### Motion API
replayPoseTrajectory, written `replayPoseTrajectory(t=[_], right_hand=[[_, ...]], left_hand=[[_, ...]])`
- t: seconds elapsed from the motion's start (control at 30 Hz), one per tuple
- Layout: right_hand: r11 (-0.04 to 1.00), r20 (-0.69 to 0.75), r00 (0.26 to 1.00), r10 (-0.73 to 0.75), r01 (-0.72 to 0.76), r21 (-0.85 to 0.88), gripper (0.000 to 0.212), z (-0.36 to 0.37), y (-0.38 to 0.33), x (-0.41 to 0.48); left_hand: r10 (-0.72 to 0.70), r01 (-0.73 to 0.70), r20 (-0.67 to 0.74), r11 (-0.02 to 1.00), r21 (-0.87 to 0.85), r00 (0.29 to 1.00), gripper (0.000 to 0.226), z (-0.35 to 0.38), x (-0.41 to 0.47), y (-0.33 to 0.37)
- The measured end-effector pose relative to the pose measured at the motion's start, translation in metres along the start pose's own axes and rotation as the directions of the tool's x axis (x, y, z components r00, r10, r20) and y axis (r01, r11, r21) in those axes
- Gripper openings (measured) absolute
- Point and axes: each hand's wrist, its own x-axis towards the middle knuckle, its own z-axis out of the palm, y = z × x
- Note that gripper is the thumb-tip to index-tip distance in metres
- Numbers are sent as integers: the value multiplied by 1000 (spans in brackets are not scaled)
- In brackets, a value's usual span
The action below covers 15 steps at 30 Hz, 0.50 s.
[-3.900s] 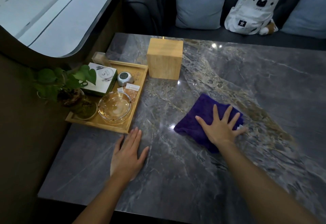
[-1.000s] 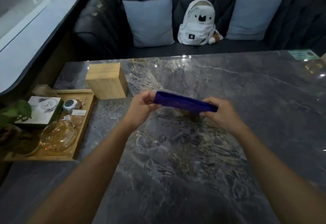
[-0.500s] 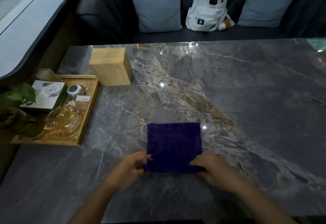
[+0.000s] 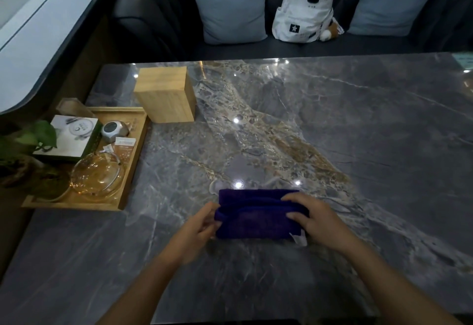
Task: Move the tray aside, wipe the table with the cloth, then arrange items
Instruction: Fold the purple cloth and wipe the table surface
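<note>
Both hands (image 4: 256, 222) pinch the folded purple cloth (image 4: 256, 219) on the table (image 4: 332, 132).

Scene is dim overall; small white specular glints dot the polished marble table (image 4: 332, 125), indicating point sources overhead; the window ledge (image 4: 38, 25) at upper left is the brightest area; wide-angle distortion bows its edges; both forearms at the bottom are soft and slightly blurred; shadows are faint.
</note>
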Motion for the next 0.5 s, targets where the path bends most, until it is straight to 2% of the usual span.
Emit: replayPoseTrajectory(t=[0.17, 0.27, 0.37, 0.43, 0.5], right_hand=[[998, -134, 990, 47, -53, -44, 22, 2, -3, 20], [986, -149, 985, 88, -108, -126, 19, 6, -2, 26], [958, -156, 968, 194, -222, -184, 21, 9, 0, 31], [939, -167, 961, 223, -257, -229, 28, 9, 0, 36], [912, -140, 958, 249, -280, -298, 44, 5, -1, 40]], left_hand=[[-88, 86, -102, 996, -26, 991, 28, 5, 24, 3], [-136, 134, -182, 991, -25, 974, 26, 9, 34, 6], [-215, 213, -259, 976, -38, 942, 23, 11, 44, 10], [-222, 261, -331, 962, 80, 917, 19, 12, 50, 5], [-226, 311, -373, 932, 187, 900, 21, 12, 53, 3]])
